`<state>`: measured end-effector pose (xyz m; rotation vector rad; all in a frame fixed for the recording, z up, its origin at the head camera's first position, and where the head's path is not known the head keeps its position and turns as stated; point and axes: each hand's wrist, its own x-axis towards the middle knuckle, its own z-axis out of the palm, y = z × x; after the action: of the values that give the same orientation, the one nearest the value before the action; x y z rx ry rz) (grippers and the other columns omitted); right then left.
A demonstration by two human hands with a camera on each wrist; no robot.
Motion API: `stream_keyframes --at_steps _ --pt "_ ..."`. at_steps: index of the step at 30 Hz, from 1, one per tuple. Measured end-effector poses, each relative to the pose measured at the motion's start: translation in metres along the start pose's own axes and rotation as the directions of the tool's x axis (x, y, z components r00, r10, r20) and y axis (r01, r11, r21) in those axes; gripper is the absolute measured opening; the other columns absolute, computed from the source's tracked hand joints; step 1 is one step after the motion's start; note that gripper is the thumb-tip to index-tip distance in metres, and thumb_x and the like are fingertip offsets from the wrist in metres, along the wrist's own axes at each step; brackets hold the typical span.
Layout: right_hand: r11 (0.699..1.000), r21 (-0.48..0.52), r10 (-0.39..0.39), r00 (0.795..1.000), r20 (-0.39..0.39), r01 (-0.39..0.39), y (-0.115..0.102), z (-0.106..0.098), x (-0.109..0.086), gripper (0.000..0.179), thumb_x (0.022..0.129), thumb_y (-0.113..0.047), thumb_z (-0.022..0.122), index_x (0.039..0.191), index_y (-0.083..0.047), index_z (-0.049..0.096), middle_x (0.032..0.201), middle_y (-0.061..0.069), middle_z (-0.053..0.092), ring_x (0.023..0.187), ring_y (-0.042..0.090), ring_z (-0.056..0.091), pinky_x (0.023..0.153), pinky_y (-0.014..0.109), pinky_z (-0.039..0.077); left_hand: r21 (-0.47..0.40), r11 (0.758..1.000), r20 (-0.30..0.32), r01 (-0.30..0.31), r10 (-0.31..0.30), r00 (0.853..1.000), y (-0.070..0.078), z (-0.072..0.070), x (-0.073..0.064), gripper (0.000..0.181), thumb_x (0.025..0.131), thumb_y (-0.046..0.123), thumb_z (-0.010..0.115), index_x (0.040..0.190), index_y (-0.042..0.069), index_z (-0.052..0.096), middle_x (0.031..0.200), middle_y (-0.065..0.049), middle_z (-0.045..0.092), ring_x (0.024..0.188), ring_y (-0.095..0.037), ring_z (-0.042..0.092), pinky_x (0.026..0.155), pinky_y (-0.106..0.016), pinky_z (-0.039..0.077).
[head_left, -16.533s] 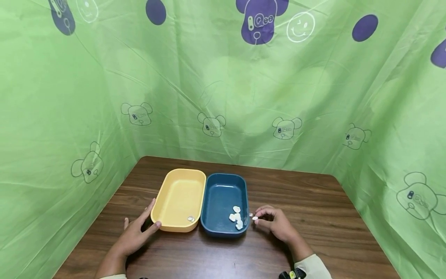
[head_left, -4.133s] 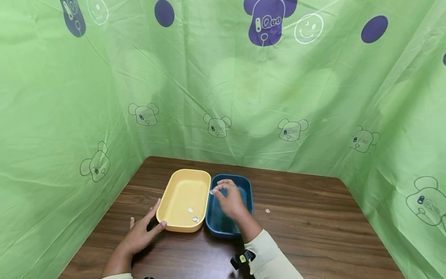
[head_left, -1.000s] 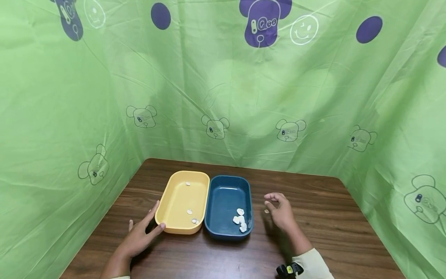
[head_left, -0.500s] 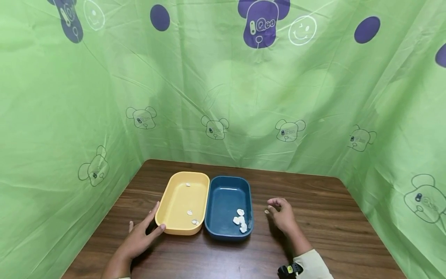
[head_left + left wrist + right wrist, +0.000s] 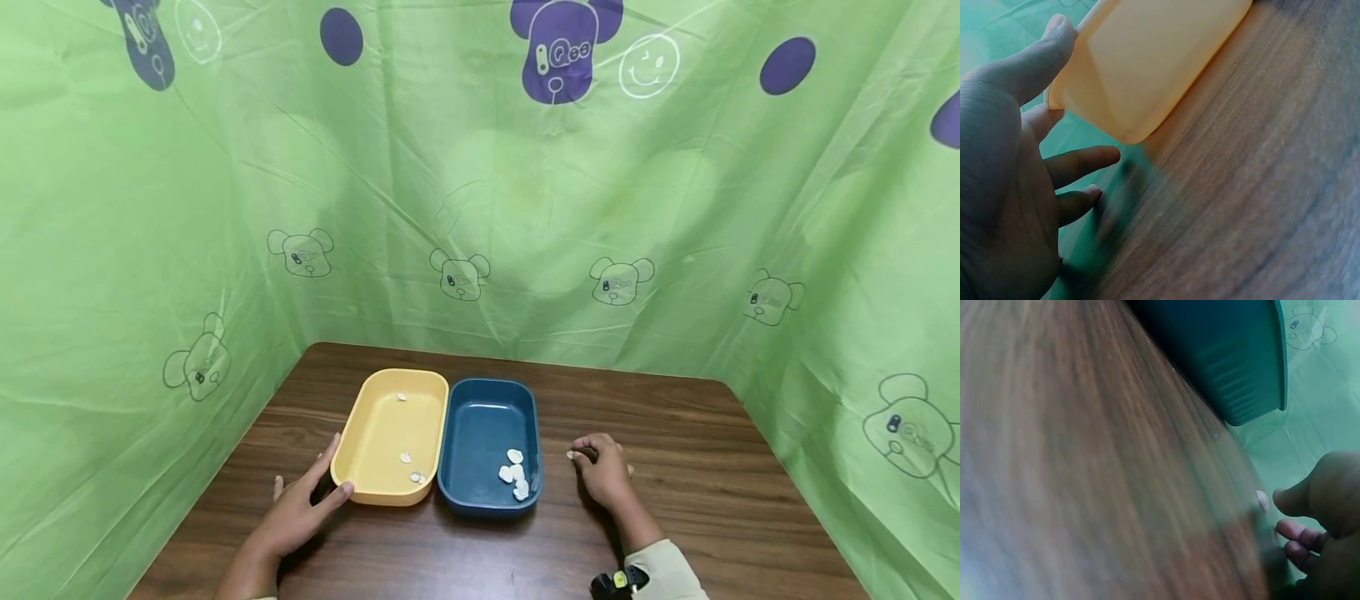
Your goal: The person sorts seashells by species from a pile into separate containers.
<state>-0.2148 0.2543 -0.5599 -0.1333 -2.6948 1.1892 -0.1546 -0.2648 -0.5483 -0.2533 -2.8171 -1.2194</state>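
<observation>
A yellow tray [image 5: 393,433] holds a few small pale seashells [image 5: 405,457]. My left hand [image 5: 296,512] lies at its near left corner, thumb and index finger touching the rim; the other fingers extend loosely in the left wrist view. A blue tray [image 5: 487,433] alongside holds several larger white, shell-like pieces [image 5: 506,474]. To its right, my right hand [image 5: 606,477] is low over the table with bent fingers. Its thumb and index tips are right at a small seashell [image 5: 571,455]; I cannot tell whether they pinch it. In the right wrist view, this seashell [image 5: 1263,500] shows just beyond the thumb tip.
The trays stand side by side on a dark wooden table [image 5: 660,417]. Green curtains [image 5: 480,192] with bear prints enclose the back and both sides. A black strap [image 5: 619,582] with a yellow-green spot is on the right wrist.
Since about four seconds ago, another shell has appeared at the far end of the yellow tray, and the right hand has returned to the table. Lately its fingers have lowered and closed toward the shell there.
</observation>
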Motion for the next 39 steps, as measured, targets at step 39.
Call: stream_keyframes --at_steps 39 --pt "0.988 -0.136 -0.064 0.998 0.016 0.065 0.0028 0.0068 -0.0017 0.013 0.100 -0.015 0.077 0.091 -0.014 0.069 0.130 0.011 0.063 0.127 0.036 0.053 0.095 0.062 0.033 -0.006 1.000 0.011 -0.006 0.006 1.000 0.0003 -0.0009 0.0001 0.086 0.108 0.043 0.066 0.177 0.028 0.018 0.172 -0.020 0.038 0.155 -0.059 0.037 0.113 -0.098 -0.004"
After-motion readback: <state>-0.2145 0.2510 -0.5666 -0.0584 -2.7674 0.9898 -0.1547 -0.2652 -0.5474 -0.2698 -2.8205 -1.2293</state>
